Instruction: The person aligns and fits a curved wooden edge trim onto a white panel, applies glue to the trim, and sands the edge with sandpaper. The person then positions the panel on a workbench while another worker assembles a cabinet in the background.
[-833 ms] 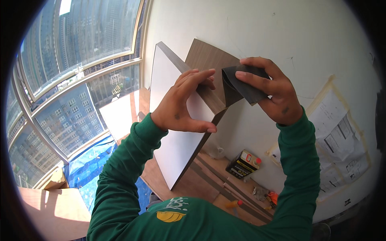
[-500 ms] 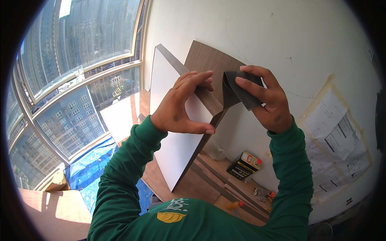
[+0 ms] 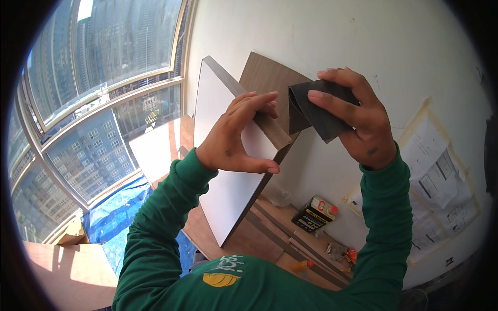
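A white panel (image 3: 228, 192) with wood-grain edging stands tilted in front of me. My left hand (image 3: 231, 137) grips it near its upper corner, fingers over the wood-grain edge (image 3: 273, 129) and thumb along the white face by the corner. Held between the fingers and thumb of my right hand (image 3: 365, 122) is a folded sheet of dark sandpaper (image 3: 324, 111), just right of that corner and a little above it. A gap shows between the sandpaper and the corner. My right thumb is mostly hidden behind the sheet.
A brown wood-grain board (image 3: 267, 75) leans on the wall behind. Below stand a black and yellow can (image 3: 314, 213) and long strips (image 3: 280, 233). Drawings (image 3: 441, 181) are taped to the right wall. Windows (image 3: 109, 67) and a blue tarp (image 3: 116, 207) lie left.
My right hand has moved right and slightly up with the sandpaper, away from the panel's corner. The left hand keeps its grip almost unmoved.
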A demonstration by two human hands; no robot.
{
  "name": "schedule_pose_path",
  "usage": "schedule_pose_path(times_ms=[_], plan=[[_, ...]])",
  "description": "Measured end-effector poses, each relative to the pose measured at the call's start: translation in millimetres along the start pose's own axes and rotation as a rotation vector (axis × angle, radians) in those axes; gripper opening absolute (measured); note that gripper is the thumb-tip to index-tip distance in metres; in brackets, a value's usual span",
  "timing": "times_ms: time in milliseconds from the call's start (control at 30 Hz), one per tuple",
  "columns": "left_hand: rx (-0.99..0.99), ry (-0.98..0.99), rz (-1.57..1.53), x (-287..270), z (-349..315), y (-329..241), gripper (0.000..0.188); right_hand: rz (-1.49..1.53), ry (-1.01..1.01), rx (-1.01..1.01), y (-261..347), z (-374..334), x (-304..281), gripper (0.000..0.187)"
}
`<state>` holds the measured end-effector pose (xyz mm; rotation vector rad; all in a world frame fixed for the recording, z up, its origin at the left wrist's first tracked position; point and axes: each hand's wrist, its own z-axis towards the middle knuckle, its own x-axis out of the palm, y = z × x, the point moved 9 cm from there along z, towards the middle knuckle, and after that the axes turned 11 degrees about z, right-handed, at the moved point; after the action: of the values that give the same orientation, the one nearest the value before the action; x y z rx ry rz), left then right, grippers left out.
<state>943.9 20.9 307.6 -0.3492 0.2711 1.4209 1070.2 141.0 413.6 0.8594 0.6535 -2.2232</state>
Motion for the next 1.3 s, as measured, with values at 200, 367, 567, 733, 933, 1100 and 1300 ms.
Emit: schedule_pose_path(times_ms=[200, 367, 567, 733, 933, 1100, 1300], plan=[[0.018, -0.022, 0.000, 0.6, 0.0, 1.9, 0.119, -0.060, 0.190, -0.074, 10.0, 21.8, 7.5, 0.066], [0.002, 0.006, 0.005, 1.5, -0.2, 3.8, 0.118, -0.005, 0.227, -0.087, 7.3, 30.0, 13.4, 0.066], [-0.006, -0.001, 0.009, -0.6, 0.6, 2.2, 0.116, 0.006, 0.338, -0.070, 4.0, 34.6, 20.5, 0.068], [0.007, -0.016, 0.012, -2.8, 0.2, -0.3, 0.114, -0.014, 0.339, -0.063, 4.9, 35.8, 21.8, 0.068], [-0.002, -0.011, -0.001, -1.3, -0.4, 1.8, 0.117, -0.006, 0.267, -0.015, -0.1, 28.0, 18.0, 0.066], [0.011, -0.030, 0.008, -3.6, -0.7, 0.3, 0.120, 0.073, 0.172, 0.055, -6.1, 14.3, 16.1, 0.070], [-0.006, -0.019, -0.012, -2.5, -0.5, 1.5, 0.121, 0.036, 0.070, 0.028, -5.8, 0.5, 14.6, 0.071]])
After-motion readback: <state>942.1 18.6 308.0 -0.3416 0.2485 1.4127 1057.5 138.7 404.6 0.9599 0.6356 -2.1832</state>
